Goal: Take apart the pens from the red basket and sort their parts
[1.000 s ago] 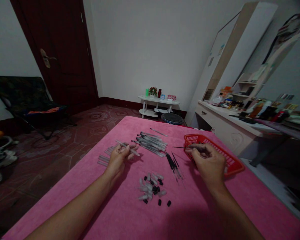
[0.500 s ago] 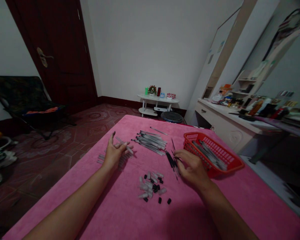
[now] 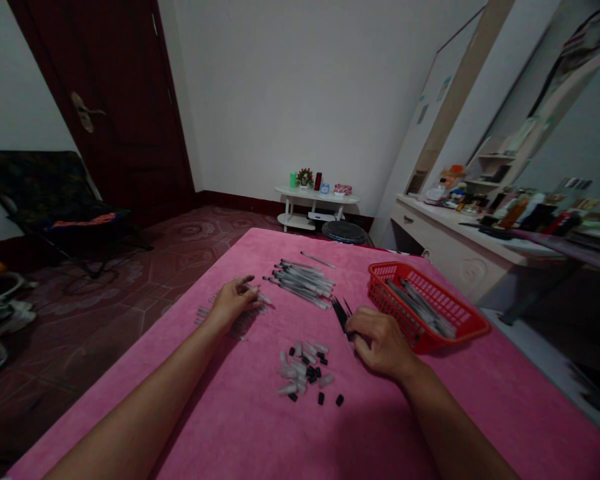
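Note:
My left hand [image 3: 235,302] is low over a spread of clear plastic pen barrels [image 3: 203,313] at the left of the pink-covered table. Its fingers are apart and slightly bent, with some barrels hidden beneath it. On the other side, my right hand [image 3: 380,337] pinches a thin dark pen refill [image 3: 347,306] beside a small bunch of black refills [image 3: 339,313]. The fingers hide part of that bunch. Between the hands lies a pile of clear pens with dark tips [image 3: 303,281]. Closer to me are loose clear caps [image 3: 286,373] and small black plugs [image 3: 321,399].
A red plastic basket [image 3: 379,293] holding more pens [image 3: 423,310] stands right of my right hand. One single pen [image 3: 317,259] lies behind the pile. A cluttered dressing table [image 3: 440,227] is at the right, and a folding chair [image 3: 45,193] is at the left.
My left hand has come down onto the barrels, and the clear barrel that lay across its fingers is no longer distinct. My right hand has shifted slightly at the refills, covering more of them.

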`<state>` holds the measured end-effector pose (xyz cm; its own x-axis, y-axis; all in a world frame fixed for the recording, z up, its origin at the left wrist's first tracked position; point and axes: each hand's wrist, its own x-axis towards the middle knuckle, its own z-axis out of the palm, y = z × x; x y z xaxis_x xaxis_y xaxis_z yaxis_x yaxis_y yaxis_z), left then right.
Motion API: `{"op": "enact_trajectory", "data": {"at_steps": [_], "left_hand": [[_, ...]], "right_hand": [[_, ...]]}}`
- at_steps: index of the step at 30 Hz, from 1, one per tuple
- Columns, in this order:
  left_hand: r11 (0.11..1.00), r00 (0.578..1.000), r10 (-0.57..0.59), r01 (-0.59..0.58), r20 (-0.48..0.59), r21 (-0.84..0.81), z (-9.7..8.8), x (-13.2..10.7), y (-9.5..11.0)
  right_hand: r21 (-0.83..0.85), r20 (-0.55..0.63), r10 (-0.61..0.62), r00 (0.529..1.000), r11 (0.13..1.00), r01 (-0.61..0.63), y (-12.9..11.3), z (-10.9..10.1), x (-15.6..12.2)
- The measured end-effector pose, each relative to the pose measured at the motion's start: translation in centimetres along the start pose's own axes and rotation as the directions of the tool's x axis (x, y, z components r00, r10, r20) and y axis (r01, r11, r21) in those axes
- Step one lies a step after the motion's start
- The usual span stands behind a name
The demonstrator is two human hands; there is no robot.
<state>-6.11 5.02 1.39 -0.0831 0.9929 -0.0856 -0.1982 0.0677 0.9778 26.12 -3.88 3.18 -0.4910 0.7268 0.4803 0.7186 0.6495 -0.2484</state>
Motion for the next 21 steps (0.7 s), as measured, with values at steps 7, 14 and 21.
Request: {"op": "enact_trajectory", "data": {"at_steps": [7,14,21], "left_hand": [[1.000,0.999,0.006,-0.005,-0.035,0.004,-0.5,0.4,0.0],[0.957,0.977,0.202,-0.212,0.069,0.198,1.0,-1.3,0.2],[0.780,0.880,0.376,-0.470,0.291,0.413,2.9,-3.4,-1.5]], "right_hand": [[-0.014,-0.056,0.044,0.997,0.999,-0.045,-0.8,0.4,0.7],[-0.171,-0.007,0.270,0.963,0.948,-0.267,-2.5,2.5,4.0],[-0.387,0.053,0.454,0.889,0.831,-0.401,-3.0,4.6,6.2]]}}
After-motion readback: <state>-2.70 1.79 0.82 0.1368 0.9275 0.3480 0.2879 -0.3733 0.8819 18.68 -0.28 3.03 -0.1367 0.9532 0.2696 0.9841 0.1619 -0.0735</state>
